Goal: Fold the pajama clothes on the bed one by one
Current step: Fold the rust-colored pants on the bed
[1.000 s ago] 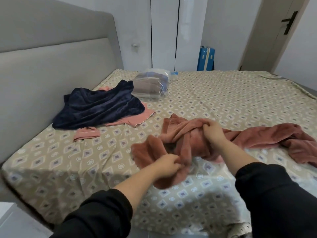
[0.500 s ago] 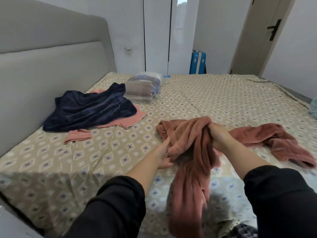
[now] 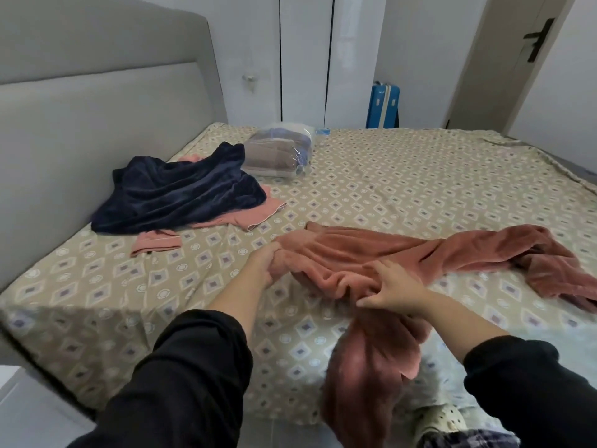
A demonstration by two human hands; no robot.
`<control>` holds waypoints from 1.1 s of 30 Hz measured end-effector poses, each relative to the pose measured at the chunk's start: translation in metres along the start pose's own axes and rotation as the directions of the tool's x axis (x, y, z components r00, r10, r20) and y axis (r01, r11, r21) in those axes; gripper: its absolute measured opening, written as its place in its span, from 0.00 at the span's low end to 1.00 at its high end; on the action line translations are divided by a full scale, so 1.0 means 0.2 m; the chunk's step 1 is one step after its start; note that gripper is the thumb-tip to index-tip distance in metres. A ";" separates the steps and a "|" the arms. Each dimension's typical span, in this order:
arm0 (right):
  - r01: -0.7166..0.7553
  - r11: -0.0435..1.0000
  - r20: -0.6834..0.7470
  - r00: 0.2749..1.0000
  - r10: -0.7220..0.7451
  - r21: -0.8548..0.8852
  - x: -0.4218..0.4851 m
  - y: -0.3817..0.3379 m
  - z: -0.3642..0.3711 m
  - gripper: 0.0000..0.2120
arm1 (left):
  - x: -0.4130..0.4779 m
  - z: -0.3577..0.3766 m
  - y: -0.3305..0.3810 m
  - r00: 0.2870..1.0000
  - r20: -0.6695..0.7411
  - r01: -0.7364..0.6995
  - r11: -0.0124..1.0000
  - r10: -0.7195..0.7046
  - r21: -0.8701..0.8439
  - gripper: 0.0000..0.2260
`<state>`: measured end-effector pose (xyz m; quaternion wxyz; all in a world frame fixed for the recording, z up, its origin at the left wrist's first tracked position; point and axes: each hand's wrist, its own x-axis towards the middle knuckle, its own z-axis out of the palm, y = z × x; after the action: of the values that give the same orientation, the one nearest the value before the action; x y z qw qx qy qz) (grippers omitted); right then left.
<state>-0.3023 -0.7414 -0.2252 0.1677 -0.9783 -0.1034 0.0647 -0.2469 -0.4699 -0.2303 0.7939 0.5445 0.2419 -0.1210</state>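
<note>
A person in black sleeves [image 3: 181, 383] leans over a bed [image 3: 403, 176] covered with a beige diamond-patterned sheet, working on a rust-pink fleece pajama piece [image 3: 371, 253] that lies close to the near edge. The left hand [image 3: 265, 263] grips the garment's left end, its fingers curled round the bunched cloth. The right hand [image 3: 394, 289] presses down on the middle of the garment with fingers spread and bent into the pile and the thumb tucked against a fold, clutching the fabric. From there one part of the garment stretches away across the sheet to the right in a rumpled strip, while another part hangs over the near edge of the bed towards the floor. Well apart, at the left by the grey padded headboard [image 3: 97, 124], a navy garment [image 3: 181, 195] lies in a heap on top of a pale pink garment [image 3: 258, 211], unfolded. Just beyond them sits a clear plastic bag [image 3: 281, 153] of folded textiles. A blue suitcase [image 3: 384, 106] stands against the far wall beside white wardrobe doors [image 3: 307, 59], and a light-coloured slipper [image 3: 442, 421] shows at the bottom edge.
</note>
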 end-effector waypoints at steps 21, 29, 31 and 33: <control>-0.139 0.989 -0.082 0.986 0.143 0.050 0.77 -0.32 0.20 0.28 | 0.18 -0.53 -0.13 0.904 0.075 -0.283 0.455 0.422 0.844 0.12; -0.194 0.967 -0.171 0.960 0.223 0.168 1.03 -0.45 0.21 0.04 | 0.23 -0.66 0.04 0.939 0.210 -0.326 0.520 0.271 0.789 0.06; -0.134 0.951 -0.249 0.946 0.206 0.279 1.08 -0.53 0.16 0.04 | 0.23 -0.69 0.08 0.940 0.164 -0.317 0.588 0.300 0.744 0.03; -0.031 0.944 -0.300 0.944 0.135 0.327 1.18 -0.68 0.10 0.05 | 0.22 -0.71 0.13 0.937 0.091 -0.311 0.685 0.339 0.659 0.03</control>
<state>-0.1014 -0.5573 -0.2185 0.3347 -0.9394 -0.0213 -0.0711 -0.2330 -0.3251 -0.2731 0.5518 0.8269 0.0978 -0.0459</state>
